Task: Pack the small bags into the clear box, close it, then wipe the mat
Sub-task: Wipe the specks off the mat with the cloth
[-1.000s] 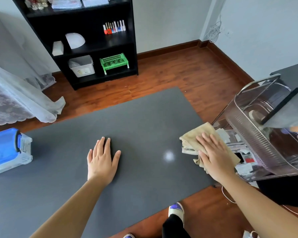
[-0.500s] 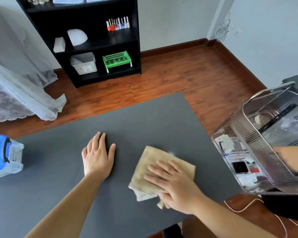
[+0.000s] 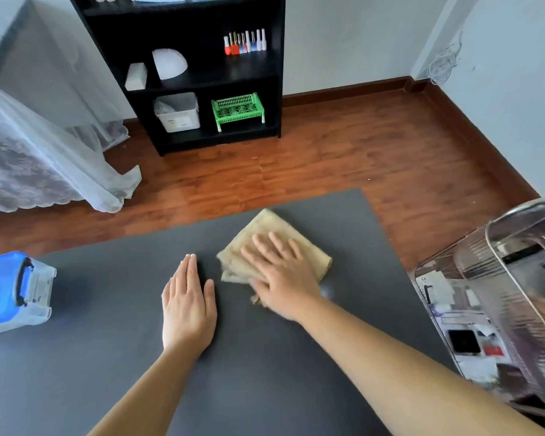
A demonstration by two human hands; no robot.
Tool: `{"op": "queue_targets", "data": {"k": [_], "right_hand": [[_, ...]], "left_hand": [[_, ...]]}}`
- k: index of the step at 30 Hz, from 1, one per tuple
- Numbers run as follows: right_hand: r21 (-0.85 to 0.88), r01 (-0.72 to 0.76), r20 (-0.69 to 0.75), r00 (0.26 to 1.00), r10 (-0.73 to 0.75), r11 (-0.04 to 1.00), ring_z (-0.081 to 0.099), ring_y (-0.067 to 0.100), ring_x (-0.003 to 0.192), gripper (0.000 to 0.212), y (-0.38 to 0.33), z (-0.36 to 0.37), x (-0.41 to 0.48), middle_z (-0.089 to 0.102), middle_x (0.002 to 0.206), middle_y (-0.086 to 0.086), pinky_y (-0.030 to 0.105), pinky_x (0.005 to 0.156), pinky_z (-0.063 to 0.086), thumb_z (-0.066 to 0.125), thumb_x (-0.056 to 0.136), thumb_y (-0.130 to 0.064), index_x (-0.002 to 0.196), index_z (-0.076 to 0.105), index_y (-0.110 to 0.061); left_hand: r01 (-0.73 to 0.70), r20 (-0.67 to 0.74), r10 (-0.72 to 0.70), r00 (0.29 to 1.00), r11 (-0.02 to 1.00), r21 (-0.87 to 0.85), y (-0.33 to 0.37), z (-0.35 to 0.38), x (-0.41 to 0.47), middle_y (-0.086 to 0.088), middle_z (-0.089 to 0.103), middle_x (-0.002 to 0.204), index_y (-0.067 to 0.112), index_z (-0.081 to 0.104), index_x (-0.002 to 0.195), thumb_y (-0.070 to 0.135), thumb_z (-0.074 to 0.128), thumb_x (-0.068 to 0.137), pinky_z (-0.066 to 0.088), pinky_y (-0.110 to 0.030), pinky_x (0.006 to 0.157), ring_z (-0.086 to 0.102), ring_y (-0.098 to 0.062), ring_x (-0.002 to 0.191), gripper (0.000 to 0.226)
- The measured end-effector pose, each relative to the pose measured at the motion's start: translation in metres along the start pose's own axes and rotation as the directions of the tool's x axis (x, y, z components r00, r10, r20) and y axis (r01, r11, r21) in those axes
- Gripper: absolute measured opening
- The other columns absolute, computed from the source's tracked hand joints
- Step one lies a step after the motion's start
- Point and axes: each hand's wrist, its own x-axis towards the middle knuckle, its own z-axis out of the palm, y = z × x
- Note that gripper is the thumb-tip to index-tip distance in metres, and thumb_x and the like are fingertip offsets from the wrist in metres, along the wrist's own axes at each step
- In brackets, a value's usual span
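A dark grey mat (image 3: pixel 107 335) covers the table in front of me. My right hand (image 3: pixel 282 275) presses flat on a folded beige cloth (image 3: pixel 265 228) near the mat's far middle. My left hand (image 3: pixel 188 305) lies flat on the mat just left of the cloth, fingers straight, holding nothing. The clear box (image 3: pixel 41 287) with its blue lid closed and latched stands at the mat's left edge. Its contents cannot be seen.
A clear ribbed basket (image 3: pixel 516 278) with a metal handle sits off the mat's right edge, with small packets inside. Beyond the mat lie a wooden floor (image 3: pixel 359 152), a black shelf unit (image 3: pixel 274 89) and a lace curtain (image 3: pixel 44 158).
My right hand has slid the cloth from the mat's right edge leftward, then away from me toward the far middle. My left hand has stayed flat on the mat.
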Motion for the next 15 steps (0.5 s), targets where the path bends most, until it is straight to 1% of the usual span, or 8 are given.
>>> {"op": "queue_targets", "data": {"k": [1, 3, 5, 7, 8, 10, 13, 15], "right_hand": [[0.009, 0.064, 0.006, 0.998, -0.065, 0.998, 0.013, 0.023, 0.147, 0.056, -0.009, 0.004, -0.005, 0.019, 0.158, -0.008, 0.045, 0.117, 0.006, 0.036, 0.091, -0.049, 0.145, 0.024, -0.040], [0.032, 0.135, 0.018, 0.991, -0.136, 0.990, 0.013, 0.021, 0.147, 0.054, -0.007, 0.007, -0.005, 0.021, 0.157, -0.009, 0.044, 0.117, 0.005, 0.036, 0.091, -0.050, 0.144, 0.027, -0.041], [0.041, 0.159, 0.033, 0.986, -0.161, 0.986, 0.009, 0.017, 0.147, 0.054, 0.004, 0.002, 0.012, 0.017, 0.158, -0.012, 0.041, 0.117, 0.003, 0.035, 0.092, -0.049, 0.144, 0.024, -0.043], [0.033, 0.128, 0.040, 0.991, -0.130, 0.991, 0.005, 0.014, 0.147, 0.054, 0.016, -0.007, 0.040, 0.013, 0.159, -0.014, 0.040, 0.117, 0.002, 0.032, 0.093, -0.047, 0.145, 0.020, -0.043], [0.030, 0.079, 0.035, 0.996, -0.080, 0.996, 0.004, 0.013, 0.147, 0.054, 0.023, -0.012, 0.052, 0.011, 0.159, -0.014, 0.039, 0.118, 0.002, 0.030, 0.094, -0.047, 0.146, 0.018, -0.042], [0.042, -0.074, -0.002, 0.997, 0.074, 0.996, 0.005, 0.012, 0.147, 0.054, 0.045, -0.021, 0.072, 0.011, 0.159, -0.012, 0.037, 0.118, 0.004, 0.028, 0.095, -0.048, 0.148, 0.018, -0.038], [0.042, -0.301, -0.080, 0.950, 0.303, 0.953, 0.008, 0.016, 0.147, 0.055, 0.096, -0.033, 0.069, 0.015, 0.159, -0.005, 0.038, 0.120, 0.009, 0.026, 0.096, -0.046, 0.149, 0.021, -0.029], [0.050, -0.398, -0.116, 0.909, 0.401, 0.916, 0.008, 0.018, 0.147, 0.057, 0.126, -0.038, 0.051, 0.015, 0.160, -0.002, 0.039, 0.120, 0.010, 0.028, 0.096, -0.044, 0.149, 0.021, -0.025]], "left_hand": [[0.014, -0.010, -0.015, 1.000, 0.999, -0.037, 0.001, -0.001, 0.000, -0.009, 0.028, 0.153, 0.011, 0.022, 0.146, 0.031, 0.029, 0.097, 0.016, -0.039, 0.116, 0.023, -0.023, 0.141, 0.053], [0.022, -0.015, -0.023, 1.000, 0.998, -0.064, 0.003, -0.003, 0.000, -0.009, 0.030, 0.152, 0.010, 0.022, 0.146, 0.034, 0.026, 0.095, 0.018, -0.039, 0.115, 0.025, -0.025, 0.140, 0.056], [0.020, -0.011, -0.020, 1.000, 0.999, -0.043, 0.004, -0.003, 0.001, -0.012, 0.032, 0.151, 0.010, 0.022, 0.146, 0.031, 0.030, 0.097, 0.018, -0.040, 0.115, 0.026, -0.026, 0.139, 0.054], [0.029, -0.002, -0.029, 1.000, 0.999, -0.023, 0.004, -0.003, 0.001, -0.012, 0.034, 0.150, 0.009, 0.023, 0.145, 0.027, 0.036, 0.096, 0.017, -0.039, 0.115, 0.026, -0.026, 0.140, 0.054], [0.033, 0.000, -0.033, 0.999, 0.999, -0.017, 0.004, -0.003, 0.001, -0.012, 0.034, 0.150, 0.009, 0.024, 0.145, 0.027, 0.037, 0.096, 0.016, -0.038, 0.115, 0.026, -0.025, 0.140, 0.054], [0.037, -0.002, -0.037, 0.999, 0.999, -0.011, 0.004, -0.003, 0.000, -0.011, 0.034, 0.150, 0.010, 0.025, 0.145, 0.027, 0.037, 0.096, 0.015, -0.036, 0.115, 0.025, -0.024, 0.140, 0.054], [0.033, -0.003, -0.033, 0.999, 0.999, -0.004, 0.004, -0.003, 0.001, -0.010, 0.034, 0.150, 0.010, 0.027, 0.145, 0.027, 0.038, 0.096, 0.015, -0.036, 0.115, 0.025, -0.024, 0.141, 0.053], [0.030, -0.001, -0.030, 1.000, 1.000, 0.007, 0.004, -0.003, 0.002, -0.010, 0.034, 0.150, 0.009, 0.027, 0.145, 0.028, 0.038, 0.096, 0.017, -0.038, 0.115, 0.025, -0.024, 0.141, 0.054]]}}
